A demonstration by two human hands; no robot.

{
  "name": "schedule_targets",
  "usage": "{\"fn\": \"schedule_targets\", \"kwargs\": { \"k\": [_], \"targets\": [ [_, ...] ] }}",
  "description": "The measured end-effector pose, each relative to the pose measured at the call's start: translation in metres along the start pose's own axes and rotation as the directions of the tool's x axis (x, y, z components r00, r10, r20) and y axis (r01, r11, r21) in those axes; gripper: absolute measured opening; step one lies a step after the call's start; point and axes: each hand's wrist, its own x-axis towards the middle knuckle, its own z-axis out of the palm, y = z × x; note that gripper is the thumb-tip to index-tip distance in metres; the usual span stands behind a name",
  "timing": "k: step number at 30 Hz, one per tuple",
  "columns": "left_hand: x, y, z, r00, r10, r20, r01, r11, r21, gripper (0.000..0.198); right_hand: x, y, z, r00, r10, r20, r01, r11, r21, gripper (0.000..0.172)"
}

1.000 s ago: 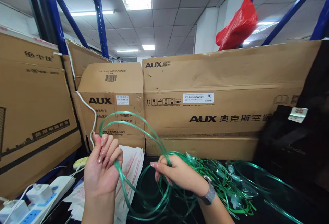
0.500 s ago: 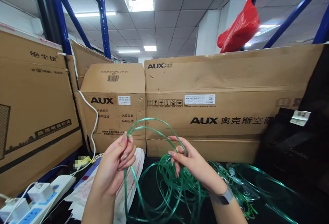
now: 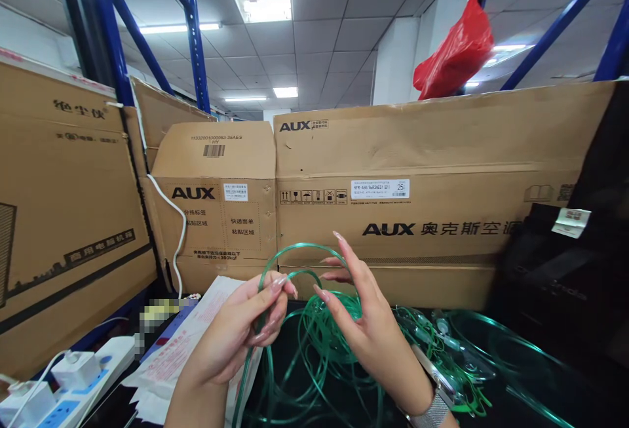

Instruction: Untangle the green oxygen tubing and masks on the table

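Observation:
Thin, see-through green tubing arches in loops above the dark surface. My left hand is closed, pinching the tubing between thumb and fingers, and strands hang down below it. To the right, my right hand has its thumb and fingers spread apart, with the top of the loop passing beside its fingers. Between and behind the hands, a tangled coil of the same tubing lies on the surface. A watch with a metal band is on my right wrist.
More green tubing with clear fittings lies at the right. White printed paper sheets and a white power strip with plugs are at the left. Large cardboard boxes wall off the back, and a black bag stands at the right.
My left hand has moved right and lower with the tubing, nearer my right hand. My right hand has loosened from the loop and spread its fingers. The loop has become smaller.

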Motion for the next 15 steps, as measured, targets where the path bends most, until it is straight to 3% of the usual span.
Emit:
{"fn": "schedule_targets", "kwargs": {
  "k": [5, 9, 11, 15],
  "targets": [
    [-0.004, -0.005, 0.0, 0.986, -0.114, 0.121, 0.106, 0.992, 0.075, 0.013, -0.001, 0.001, 0.001, 0.996, -0.056, 0.076, 0.068, 0.984, -0.166, 0.055],
    [-0.008, -0.004, 0.003, 0.941, -0.215, 0.263, 0.188, 0.974, 0.124, 0.018, -0.002, 0.004, 0.003, 0.984, -0.082, 0.157, 0.108, 0.98, -0.169, 0.033],
    [-0.009, -0.003, 0.006, 0.946, -0.217, 0.242, 0.193, 0.974, 0.119, 0.022, -0.003, 0.004, 0.005, 0.978, -0.056, 0.203, 0.087, 0.985, -0.147, 0.029],
    [-0.004, -0.004, 0.012, 0.992, -0.114, 0.05, 0.11, 0.991, 0.075, 0.03, -0.005, -0.003, 0.006, 0.969, 0.036, 0.246, -0.036, 0.999, -0.003, 0.031]
  ]
}}
